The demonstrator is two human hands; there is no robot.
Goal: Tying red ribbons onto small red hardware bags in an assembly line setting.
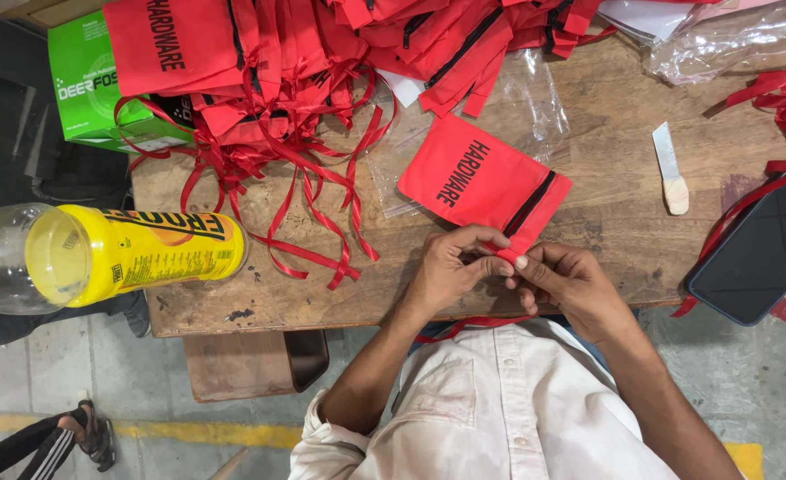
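Both hands meet at the near edge of the surface (322, 302), and the grip of each is pressed together on the same spot: the lower corner of a red pouch (477, 182). Head view. The left hand (451, 271) curls its thumb and forefinger onto the corner from the left; the right hand (566, 284) pinches it from the right, one pale nail showing at the meeting point. From this double grip the pouch lies up and away, toward the far side, its long axis running diagonally from the pinched corner to the upper left. A black band crosses the pouch close to the hands, so the banded end is the near end. Neither hand is clearly nearer; both touch the same corner. A red ribbon (473, 324) trails below the hands, across the white shirt (500, 409).

Round about: a heap of red pouches (260, 53) with loose ribbons at the far left, a yellow-labelled bottle (108, 258) lying on its side at the left edge, a green box (86, 76) beyond it, a pale flat stick (670, 169) and a dark phone (757, 253) to the right.

Hidden or unclear: the fingertips cover the corner itself, so whether ribbon is being threaded cannot be told. The ribbon's ends are out of sight. A clear plastic bag (517, 107) under the pouch is hard to outline.
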